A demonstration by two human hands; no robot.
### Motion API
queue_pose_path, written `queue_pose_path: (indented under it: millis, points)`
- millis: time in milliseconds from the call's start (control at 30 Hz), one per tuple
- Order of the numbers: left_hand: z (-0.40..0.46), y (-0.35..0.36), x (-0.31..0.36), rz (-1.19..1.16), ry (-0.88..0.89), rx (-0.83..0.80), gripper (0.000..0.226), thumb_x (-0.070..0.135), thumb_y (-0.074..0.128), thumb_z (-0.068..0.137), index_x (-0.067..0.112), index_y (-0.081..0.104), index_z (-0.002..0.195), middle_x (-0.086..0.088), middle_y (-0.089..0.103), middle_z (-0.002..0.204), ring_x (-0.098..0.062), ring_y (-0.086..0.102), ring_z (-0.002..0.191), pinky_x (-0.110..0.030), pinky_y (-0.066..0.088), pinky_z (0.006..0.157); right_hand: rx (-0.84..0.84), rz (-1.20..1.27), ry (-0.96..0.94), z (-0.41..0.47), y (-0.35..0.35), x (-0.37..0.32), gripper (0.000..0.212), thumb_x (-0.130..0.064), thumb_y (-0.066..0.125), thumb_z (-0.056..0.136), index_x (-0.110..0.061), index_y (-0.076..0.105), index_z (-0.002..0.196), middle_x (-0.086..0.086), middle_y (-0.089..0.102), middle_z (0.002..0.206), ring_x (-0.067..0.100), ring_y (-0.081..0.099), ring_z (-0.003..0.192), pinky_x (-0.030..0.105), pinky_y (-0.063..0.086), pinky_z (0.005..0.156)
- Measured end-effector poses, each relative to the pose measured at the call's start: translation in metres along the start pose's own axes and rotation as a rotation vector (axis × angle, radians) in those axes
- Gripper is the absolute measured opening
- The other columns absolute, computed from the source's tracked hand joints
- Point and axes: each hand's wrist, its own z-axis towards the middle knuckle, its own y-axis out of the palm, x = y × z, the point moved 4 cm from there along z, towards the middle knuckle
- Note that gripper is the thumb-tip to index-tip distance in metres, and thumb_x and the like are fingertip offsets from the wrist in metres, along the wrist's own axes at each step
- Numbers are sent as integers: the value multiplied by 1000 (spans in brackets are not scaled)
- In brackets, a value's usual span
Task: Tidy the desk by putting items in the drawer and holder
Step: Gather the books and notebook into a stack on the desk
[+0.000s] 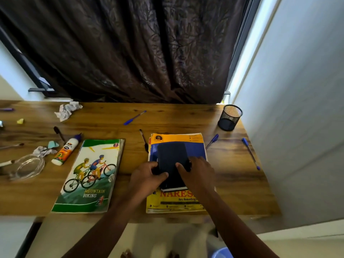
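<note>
A small dark blue notebook (172, 157) lies on top of a yellow and blue book (176, 202) at the desk's front right. My left hand (149, 175) grips the notebook's near left edge, and my right hand (197, 172) holds its right side, thumb on the cover. A black mesh pen holder (230, 117) stands at the back right corner. Blue pens lie at the back centre (134, 118), right of the book (212, 140) and near the right edge (250, 153). A black pen (143, 140) lies left of the book.
A "Mountain Biking" notebook (89, 175) lies left of centre. Further left are a glue bottle (66, 148), a black marker (59, 134), crumpled paper (67, 109), a clear round dish (29, 167) and brushes. A dark curtain hangs behind the wooden desk (232, 179); a white wall stands on the right.
</note>
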Motion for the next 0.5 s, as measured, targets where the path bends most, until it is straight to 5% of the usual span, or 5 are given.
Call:
queue_pose_path:
  millis: [267,500]
  points:
    - [-26,-10,-7,-130,97,194,39,33,77,88,35,58,122,16,65,107,-1,64,94,-23,52,73,78,156,37,-23,-3,-5,54,-46,67,92,-23,47,136,8,50,133,25,48,120,37,45,94]
    - [-67,-9,-44,-460,142,188,10,25,69,95,26,71,105,4,75,90,-16,71,84,-44,59,74,188,207,-45,-63,-4,-25,52,-41,67,93,-24,47,138,8,46,140,25,43,127,39,46,101]
